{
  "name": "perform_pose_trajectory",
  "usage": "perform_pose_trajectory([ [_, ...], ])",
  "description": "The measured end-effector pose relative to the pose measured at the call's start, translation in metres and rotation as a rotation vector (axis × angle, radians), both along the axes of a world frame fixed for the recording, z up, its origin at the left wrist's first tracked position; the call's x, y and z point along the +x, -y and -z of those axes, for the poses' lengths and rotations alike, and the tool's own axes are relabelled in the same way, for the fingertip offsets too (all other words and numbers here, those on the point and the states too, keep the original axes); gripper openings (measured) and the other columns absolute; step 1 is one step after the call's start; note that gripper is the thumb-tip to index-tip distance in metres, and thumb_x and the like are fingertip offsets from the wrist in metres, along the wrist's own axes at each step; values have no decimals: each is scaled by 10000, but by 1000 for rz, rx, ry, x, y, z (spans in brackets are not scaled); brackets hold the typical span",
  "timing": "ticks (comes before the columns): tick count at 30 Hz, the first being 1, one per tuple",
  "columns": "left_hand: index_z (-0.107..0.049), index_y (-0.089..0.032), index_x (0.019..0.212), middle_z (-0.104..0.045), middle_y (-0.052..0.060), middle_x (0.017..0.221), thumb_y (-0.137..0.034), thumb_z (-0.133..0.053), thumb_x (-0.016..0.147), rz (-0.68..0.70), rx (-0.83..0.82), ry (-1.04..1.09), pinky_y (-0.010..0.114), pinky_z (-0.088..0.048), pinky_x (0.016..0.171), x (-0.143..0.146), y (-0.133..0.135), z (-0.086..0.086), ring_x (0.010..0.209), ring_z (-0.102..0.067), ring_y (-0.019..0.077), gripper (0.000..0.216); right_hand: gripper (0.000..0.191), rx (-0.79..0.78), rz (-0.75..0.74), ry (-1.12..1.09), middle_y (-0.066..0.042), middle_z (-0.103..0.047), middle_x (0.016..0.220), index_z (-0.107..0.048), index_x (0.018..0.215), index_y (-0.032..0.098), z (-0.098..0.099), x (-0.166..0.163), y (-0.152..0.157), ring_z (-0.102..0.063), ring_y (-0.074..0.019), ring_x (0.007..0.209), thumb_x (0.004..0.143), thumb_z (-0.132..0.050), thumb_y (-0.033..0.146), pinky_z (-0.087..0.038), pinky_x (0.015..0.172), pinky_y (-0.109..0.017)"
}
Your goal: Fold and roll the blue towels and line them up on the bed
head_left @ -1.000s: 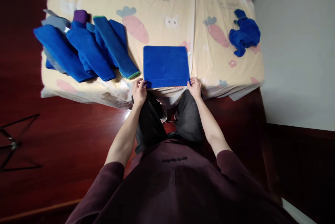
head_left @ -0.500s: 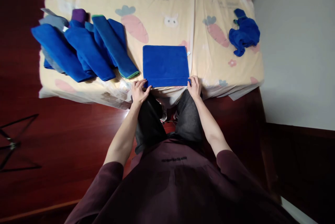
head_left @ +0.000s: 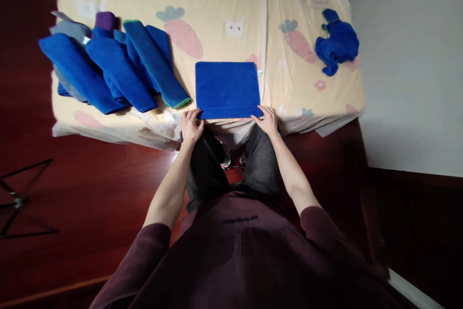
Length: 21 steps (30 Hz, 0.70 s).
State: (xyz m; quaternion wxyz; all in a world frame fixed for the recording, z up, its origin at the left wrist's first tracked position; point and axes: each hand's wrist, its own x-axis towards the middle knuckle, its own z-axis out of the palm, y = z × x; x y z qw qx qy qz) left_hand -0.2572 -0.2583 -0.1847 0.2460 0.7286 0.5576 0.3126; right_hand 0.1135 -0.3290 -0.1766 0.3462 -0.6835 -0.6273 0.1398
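A blue towel (head_left: 227, 85) lies flat as a folded rectangle on the bed's edge, with a narrow strip turned over along its near side. My left hand (head_left: 191, 126) grips the near left corner, its fingers curled over the turned strip. At the near right corner, my right hand (head_left: 267, 121) holds the strip's end between fingers and thumb, the thumb lying along the near edge. A small white tag (head_left: 259, 72) sticks out from the towel's right side. What the fingertips do underneath is hidden.
Several rolled towels (head_left: 119, 70), mostly blue, lie piled on the left of the patterned bed sheet (head_left: 217, 10). A crumpled blue cloth (head_left: 338, 41) rests at the right, near the wall (head_left: 408, 68). Black tripod legs (head_left: 18, 200) stand on the floor at left.
My right thumb has slid left along the towel's near edge. My left thumb has drawn back toward the left corner. The towel keeps its shape; the view has shifted slightly.
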Motion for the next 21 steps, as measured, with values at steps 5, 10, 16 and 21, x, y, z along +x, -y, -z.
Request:
perform_pose_trajectory([
  [5,-720,-244,1295,-713,116,1408,-85,-575,843,-3,17,6,612,-423,1215,2,-2,3,1332,-548,364,500,572,-33,-42,6,-141,-711,1474,-706,1442,170,-2,3,2,-622,-308,1388,875,-767,210,-491,1264,-492],
  [10,-746,-252,1248,-710,115,1372,-71,-556,808,-17,35,15,605,-436,1231,4,-4,3,1322,-565,367,512,517,-46,1,-23,-129,-737,1418,-726,1401,190,-2,2,0,-639,-295,1363,897,-631,129,-507,1251,-498],
  [16,-739,-260,1264,-650,137,1355,-58,-561,793,-63,42,19,595,-459,1214,3,-6,7,1314,-570,362,542,453,-38,31,-38,-125,-710,1396,-769,1297,202,7,3,-5,-656,-259,1349,905,-564,105,-576,1193,-432],
  [21,-733,-240,1262,-609,160,1331,-67,-565,824,-103,36,46,611,-441,1218,2,-9,12,1312,-555,372,500,415,-63,74,-32,-145,-660,1303,-771,1298,172,13,5,-7,-696,-232,1199,939,-569,117,-645,1036,-328],
])
